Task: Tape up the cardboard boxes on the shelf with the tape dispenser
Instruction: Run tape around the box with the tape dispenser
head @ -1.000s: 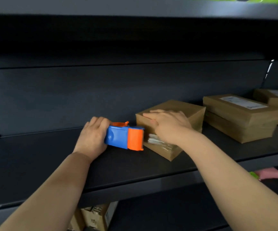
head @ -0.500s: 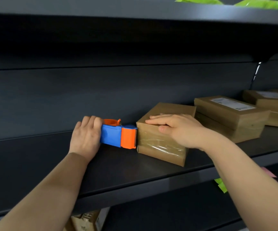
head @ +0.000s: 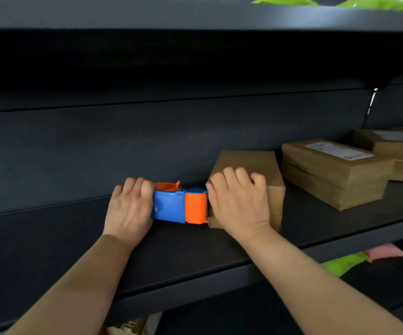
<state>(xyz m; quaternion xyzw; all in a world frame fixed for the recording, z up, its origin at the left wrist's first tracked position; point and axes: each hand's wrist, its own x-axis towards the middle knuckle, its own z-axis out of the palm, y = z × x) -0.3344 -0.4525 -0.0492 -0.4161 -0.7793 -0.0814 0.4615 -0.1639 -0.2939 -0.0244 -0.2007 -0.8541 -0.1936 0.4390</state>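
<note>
On shelf (head: 50, 240), tape dispenser (head: 179, 205) in left hand (head: 129, 210)

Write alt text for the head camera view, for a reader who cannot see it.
A left hand grips a blue and orange tape dispenser, its orange end against the side of a small cardboard box that the right hand holds on a dark shelf. Other stacked boxes sit to its right.
</note>
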